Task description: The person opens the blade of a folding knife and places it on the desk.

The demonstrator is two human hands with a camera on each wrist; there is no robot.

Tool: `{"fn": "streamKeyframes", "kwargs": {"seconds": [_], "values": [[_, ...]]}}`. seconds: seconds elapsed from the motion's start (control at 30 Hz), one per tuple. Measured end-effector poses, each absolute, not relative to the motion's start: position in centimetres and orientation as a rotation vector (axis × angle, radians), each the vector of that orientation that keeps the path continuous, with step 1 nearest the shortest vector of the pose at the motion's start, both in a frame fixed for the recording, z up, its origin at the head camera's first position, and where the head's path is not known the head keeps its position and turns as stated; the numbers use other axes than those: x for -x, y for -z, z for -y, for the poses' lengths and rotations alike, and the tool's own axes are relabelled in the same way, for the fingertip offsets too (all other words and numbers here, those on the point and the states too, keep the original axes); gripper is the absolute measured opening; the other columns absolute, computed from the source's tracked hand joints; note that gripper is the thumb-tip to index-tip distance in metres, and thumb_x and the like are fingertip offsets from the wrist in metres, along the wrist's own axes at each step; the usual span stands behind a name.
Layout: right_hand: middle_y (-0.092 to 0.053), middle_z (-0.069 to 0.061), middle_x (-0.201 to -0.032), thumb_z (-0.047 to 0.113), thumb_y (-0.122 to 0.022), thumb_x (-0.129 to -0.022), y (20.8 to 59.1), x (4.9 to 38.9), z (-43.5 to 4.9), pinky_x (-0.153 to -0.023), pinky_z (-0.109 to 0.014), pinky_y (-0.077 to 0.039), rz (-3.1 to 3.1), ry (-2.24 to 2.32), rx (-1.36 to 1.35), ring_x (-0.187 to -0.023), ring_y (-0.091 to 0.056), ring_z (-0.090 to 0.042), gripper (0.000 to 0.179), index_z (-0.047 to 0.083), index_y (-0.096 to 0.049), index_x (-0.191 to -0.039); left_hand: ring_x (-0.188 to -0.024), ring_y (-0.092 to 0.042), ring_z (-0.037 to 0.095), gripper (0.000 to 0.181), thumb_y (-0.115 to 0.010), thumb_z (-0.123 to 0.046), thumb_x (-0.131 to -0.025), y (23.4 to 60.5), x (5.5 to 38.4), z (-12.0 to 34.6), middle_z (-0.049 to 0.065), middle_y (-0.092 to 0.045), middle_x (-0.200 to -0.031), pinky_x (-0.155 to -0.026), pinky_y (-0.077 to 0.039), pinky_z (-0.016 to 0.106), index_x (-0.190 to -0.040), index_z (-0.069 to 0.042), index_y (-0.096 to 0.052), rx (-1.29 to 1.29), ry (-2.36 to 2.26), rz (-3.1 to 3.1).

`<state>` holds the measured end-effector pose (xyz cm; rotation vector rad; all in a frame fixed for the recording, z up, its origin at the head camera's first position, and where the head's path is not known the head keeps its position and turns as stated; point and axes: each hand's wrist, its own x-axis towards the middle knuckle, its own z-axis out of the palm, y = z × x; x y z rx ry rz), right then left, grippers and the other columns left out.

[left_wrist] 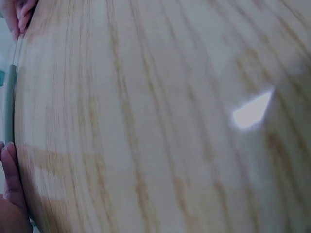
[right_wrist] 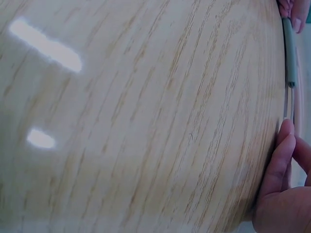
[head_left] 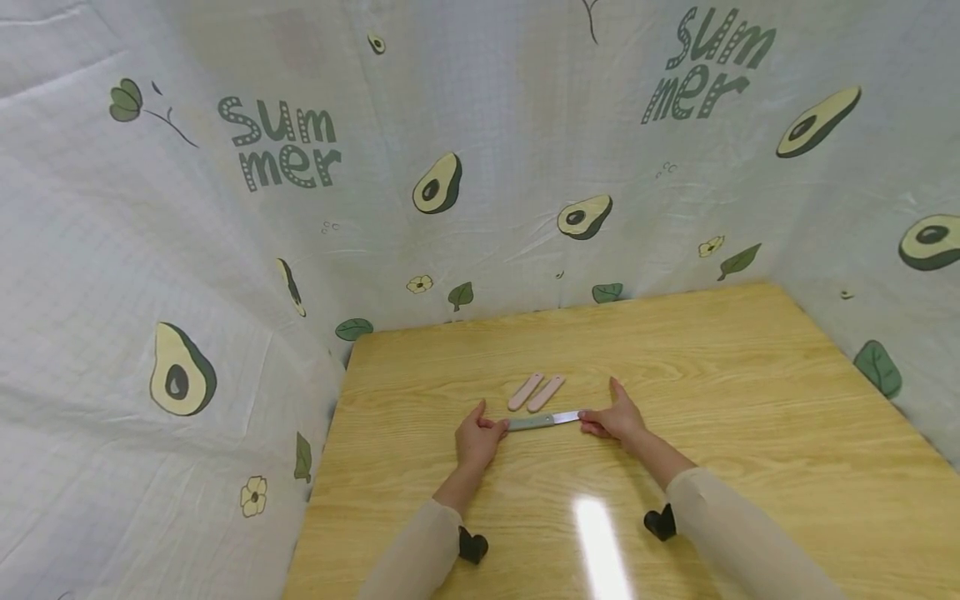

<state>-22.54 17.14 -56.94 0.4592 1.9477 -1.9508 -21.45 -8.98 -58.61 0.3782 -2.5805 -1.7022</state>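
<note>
One wooden table (head_left: 750, 392); over it, well apart, the left hand (head_left: 477, 439) pinches the handle (head_left: 527, 423) and the right hand (head_left: 615, 418) the blade (head_left: 567, 417) tip of a knife (head_left: 546, 421), just nearer than two pink strips (head_left: 526, 392). Fingertips had best avoid its edge.

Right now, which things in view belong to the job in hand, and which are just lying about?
Job in hand:
Green-handled knife, blade out
Left hand, holding its handle end
Right hand, pinching its blade end

Apparently just lying about:
Two slim pink pieces, untouched, possibly folded knives
</note>
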Motion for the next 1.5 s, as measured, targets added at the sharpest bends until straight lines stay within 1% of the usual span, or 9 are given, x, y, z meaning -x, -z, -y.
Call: {"fn": "streamKeyframes", "kwargs": {"seconds": [0.17,0.3,0.43,0.6,0.77,0.87,1.0,1.27,1.5], "values": [[-0.074,-0.013,-0.082,-0.002,-0.066,-0.088,57.0,22.4,-17.2,-0.059,-0.022,-0.06,-1.932,1.976,-0.467,-0.06,-0.071,-0.015,0.106,0.023,0.013,-0.155,-0.061,-0.07,0.012,0.077,-0.079,-0.013,-0.08,58.7,21.5,9.1,0.004,-0.062,-0.079,-0.057,-0.058,0.018,-0.146,-0.005,-0.04,-0.399,1.778,2.552],[-0.074,-0.012,-0.081,-0.002,-0.066,-0.088,57.0,22.5,-17.3,-0.059,-0.022,-0.06,-1.91,1.984,-0.463,-0.06,-0.071,-0.015,0.107,0.023,0.015,-0.155,-0.06,-0.071,0.014,0.081,-0.08,-0.014,-0.08,58.8,21.6,9.3,0.007,-0.063,-0.081,-0.056,-0.058,0.019,-0.148,-0.005,-0.037,-0.408,1.803,2.524],[-0.073,-0.005,-0.073,0.003,-0.067,-0.089,56.2,23.1,-17.6,-0.057,-0.021,-0.059,-1.976,1.948,-0.44,-0.057,-0.068,-0.011,0.107,0.018,0.018,-0.154,-0.059,-0.07,0.012,0.084,-0.079,-0.014,-0.08,58.8,22.0,9.7,0.009,-0.063,-0.083,-0.057,-0.059,0.021,-0.15,-0.007,-0.034,-0.447,1.84,2.482],[-0.074,-0.006,-0.078,0.009,-0.072,-0.087,54.6,24.7,-17.4,-0.063,-0.025,-0.061,-2.088,1.928,-0.366,-0.06,-0.069,-0.012,0.111,0.017,0.017,-0.154,-0.056,-0.067,0.009,0.086,-0.08,-0.016,-0.079,58.2,22.6,10.0,0.008,-0.066,-0.081,-0.057,-0.059,0.021,-0.151,-0.01,-0.033,-0.458,1.819,2.449],[-0.073,-0.012,-0.093,0.012,-0.073,-0.087,54.1,26.0,-15.9,-0.068,-0.026,-0.06,-2.274,1.851,-0.271,-0.079,-0.071,-0.02,0.107,0.014,0.01,-0.156,-0.056,-0.066,0.006,0.087,-0.081,-0.017,-0.079,57.1,22.9,8.4,0.008,-0.07,-0.082,-0.057,-0.059,0.022,-0.151,-0.011,-0.033,-0.384,1.832,2.463],[-0.067,-0.021,-0.113,0.018,-0.072,-0.088,53.9,26.4,-15.0,-0.068,-0.024,-0.056,-2.376,1.746,-0.245,-0.094,-0.067,-0.025,0.104,0.01,0.007,-0.156,-0.057,-0.067,0.006,0.088,-0.08,-0.018,-0.079,56.5,23.1,7.3,0.007,-0.072,-0.082,-0.057,-0.058,0.02,-0.152,-0.013,-0.032,-0.363,1.811,2.499],[-0.06,-0.024,-0.126,0.022,-0.071,-0.089,53.7,26.8,-14.3,-0.067,-0.02,-0.047,-2.423,1.667,-0.258,-0.099,-0.062,-0.026,0.101,0.006,0.004,-0.155,-0.062,-0.067,0.007,0.091,-0.081,-0.016,-0.078,56.0,23.2,6.2,0.004,-0.072,-0.082,-0.057,-0.055,0.02,-0.153,-0.015,-0.029,-0.373,1.761,2.541],[-0.059,-0.023,-0.12,0.013,-0.068,-0.09,54.1,27.6,-13.7,-0.066,-0.019,-0.045,-2.478,1.597,-0.264,-0.089,-0.058,-0.021,0.091,0.005,-0.005,-0.155,-0.068,-0.062,0.006,0.094,-0.082,-0.011,-0.075,55.8,23.7,5.0,0.001,-0.071,-0.079,-0.059,-0.052,0.018,-0.153,-0.017,-0.03,-0.325,1.621,2.669],[-0.059,-0.025,-0.118,0.008,-0.067,-0.087,54.5,28.1,-13.1,-0.069,-0.02,-0.046,-2.501,1.544,-0.208,-0.091,-0.059,-0.025,0.085,0.001,-0.014,-0.154,-0.069,-0.06,0.007,0.091,-0.082,-0.007,-0.074,55.2,23.7,4.4,0.003,-0.069,-0.078,-0.059,-0.051,0.018,-0.151,-0.01,-0.034,-0.256,1.55,2.726]]}}
